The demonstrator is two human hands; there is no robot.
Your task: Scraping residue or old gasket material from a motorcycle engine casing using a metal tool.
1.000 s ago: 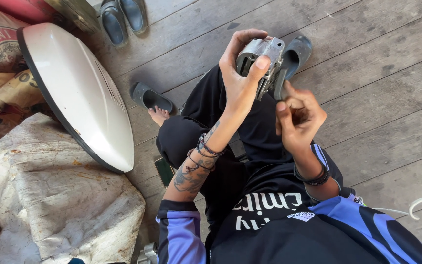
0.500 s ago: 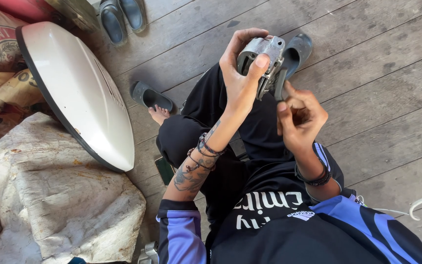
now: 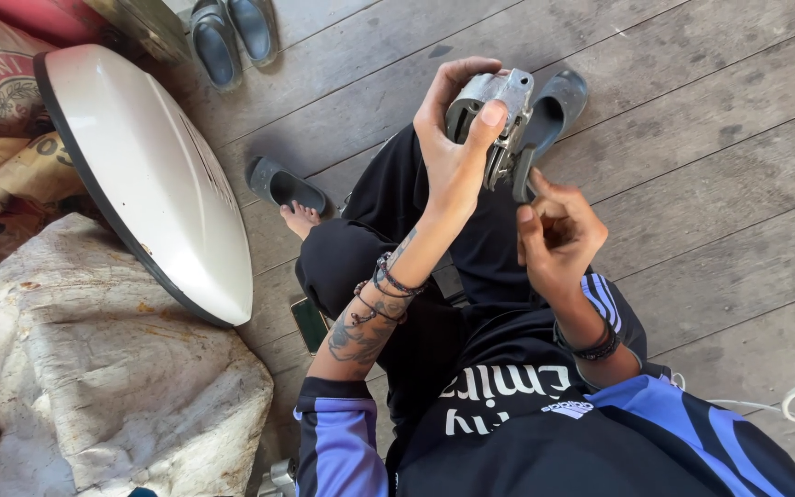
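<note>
The plank floor fills the view. At left a white curved cover leans over a grey sack. The person sits cross-legged, 1 sandal beside the knee. The left hand is raised above the lap, fingers clamped around a grey metal part. Just below it, the right hand has fingers pinched together; what they hold I cannot tell.
</note>
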